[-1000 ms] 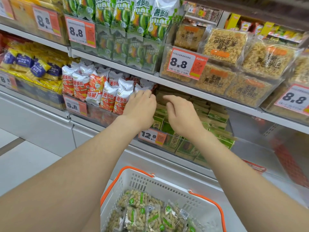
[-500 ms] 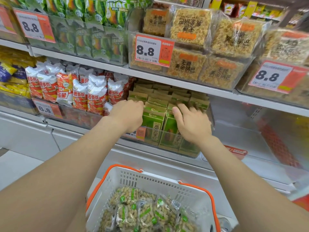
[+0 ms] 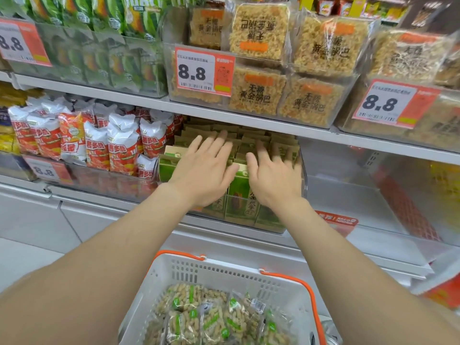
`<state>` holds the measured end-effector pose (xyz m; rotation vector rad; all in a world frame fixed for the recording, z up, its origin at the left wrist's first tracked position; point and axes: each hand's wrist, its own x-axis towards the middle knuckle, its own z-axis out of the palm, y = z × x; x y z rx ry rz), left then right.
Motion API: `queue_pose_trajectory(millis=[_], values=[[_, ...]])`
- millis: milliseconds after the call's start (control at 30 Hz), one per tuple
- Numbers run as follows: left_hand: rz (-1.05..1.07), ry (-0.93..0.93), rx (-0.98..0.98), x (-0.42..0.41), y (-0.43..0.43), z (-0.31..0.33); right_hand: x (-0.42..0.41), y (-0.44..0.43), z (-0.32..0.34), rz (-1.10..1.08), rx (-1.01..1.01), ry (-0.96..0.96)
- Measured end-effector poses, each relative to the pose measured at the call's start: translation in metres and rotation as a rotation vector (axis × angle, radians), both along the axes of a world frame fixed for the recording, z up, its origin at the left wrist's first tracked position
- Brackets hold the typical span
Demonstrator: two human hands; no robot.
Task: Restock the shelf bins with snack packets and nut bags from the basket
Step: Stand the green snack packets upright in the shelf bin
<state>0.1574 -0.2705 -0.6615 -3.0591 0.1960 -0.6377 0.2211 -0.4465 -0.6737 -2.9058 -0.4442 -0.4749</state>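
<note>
Green and tan snack packets (image 3: pixel 239 192) stand in rows in a clear bin (image 3: pixel 271 226) on the lower shelf. My left hand (image 3: pixel 206 170) lies flat on their tops with straight, spread fingers. Just to its right, my right hand (image 3: pixel 273 178) also rests on the packets with fingers spread; its fingers are blurred. Neither hand holds anything. Below, a white basket (image 3: pixel 224 272) with orange handles holds several clear bags of peanuts (image 3: pixel 211 317).
Red and white snack bags (image 3: pixel 99 143) fill the bin to the left. Rice-crisp packs (image 3: pixel 258 93) and green bags (image 3: pixel 99 46) sit on the shelf above behind 8.8 price tags. A clear bin (image 3: pixel 361 195) to the right shows no goods inside.
Both hands went from curled at the front packets to flat and spread over the packet tops. The view has moved closer to the shelf.
</note>
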Motion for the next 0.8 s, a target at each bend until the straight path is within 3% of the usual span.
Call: queue_pose_trajectory(millis=[67, 267, 433, 533, 667, 800], values=[[0.044, 0.048, 0.03, 0.015, 0.0, -0.003, 0.011, -0.001, 0.001, 0.016, 0.027, 0.11], [0.153, 0.098, 0.017, 0.045, -0.003, -0.01, 0.03, 0.003, 0.002, 0.023, 0.018, 0.182], [0.116, 0.217, 0.066, 0.034, -0.006, -0.002, 0.027, -0.001, 0.012, 0.063, -0.046, 0.205], [0.142, 0.13, 0.087, 0.032, -0.008, -0.005, 0.026, -0.007, 0.013, 0.101, -0.03, 0.205], [0.159, 0.123, -0.019, 0.039, -0.012, -0.001, 0.018, -0.006, 0.007, 0.104, 0.017, 0.137], [0.154, 0.123, -0.047, 0.053, -0.018, 0.005, 0.017, -0.008, 0.009, -0.009, -0.036, -0.112]])
